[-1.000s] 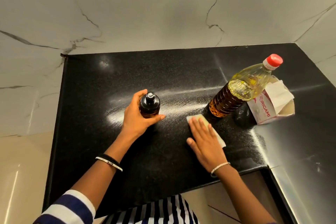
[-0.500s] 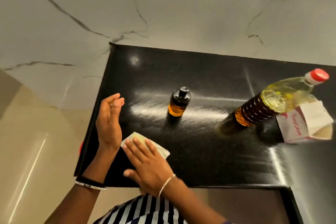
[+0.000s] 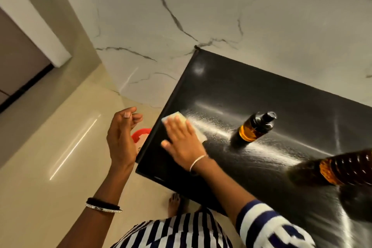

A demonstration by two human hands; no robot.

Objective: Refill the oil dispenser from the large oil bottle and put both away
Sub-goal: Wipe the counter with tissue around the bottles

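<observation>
The oil dispenser (image 3: 256, 127) is taken as the reference point. It is seen standing on its base on the glossy black surface (image 3: 261, 90), touched by neither hand. Its lower body is filled with amber oil, its shoulder is dark, and it is topped by a black pump head. To the right of the dispenser and nearer the person, the large oil bottle (image 3: 346, 169) is found on the same surface, well apart from it. Only the ribbed lower part, dark amber in colour, is shown, as the rest is cut off by the frame edge. To the left of the dispenser, near but not touching it, the right hand (image 3: 183, 143) is laid flat with fingers spread and straight, and a pale folded wipe (image 3: 177, 116) is pressed under them against the surface, close to its left edge. Further left of the dispenser, beyond that edge and above the floor (image 3: 60, 147), the left hand (image 3: 122, 137) is held in the air with fingers loosely curled, and nothing is held in it. Below that edge, a red object (image 3: 141, 134) is partly seen on the floor; its kind cannot be told. Behind the dispenser, a veined marble wall (image 3: 221, 6) is seen.
</observation>
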